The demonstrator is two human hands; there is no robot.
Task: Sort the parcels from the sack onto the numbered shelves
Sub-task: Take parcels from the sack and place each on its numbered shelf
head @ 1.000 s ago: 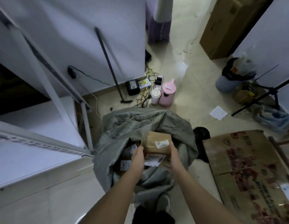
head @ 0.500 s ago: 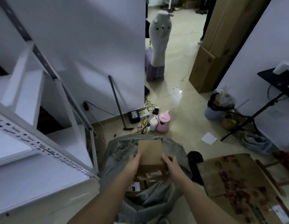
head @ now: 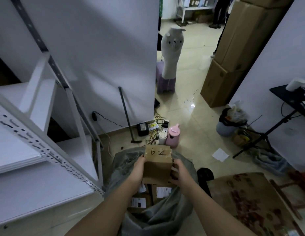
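While both hands grip it from opposite sides, a brown cardboard parcel [head: 157, 163] is held above the open mouth of the grey sack [head: 153, 217]. The left hand [head: 139, 169] lies flat against the parcel's left face with its fingers wrapped toward the far side; the right hand [head: 178, 173] clasps the right face with its fingers curled round the lower edge. Handwriting reading "6-" followed by an unclear mark shows on the parcel's upper face. Further labelled parcels [head: 148, 195] lie inside the sack beneath it. White metal shelves [head: 34, 133] stand at the left, just beside the sack. On the floor beyond the sack stand a pink jug [head: 173, 136] and a white cup [head: 162, 137], touching or nearly so. Flattened printed cardboard [head: 247, 201] lies to the right of the sack.
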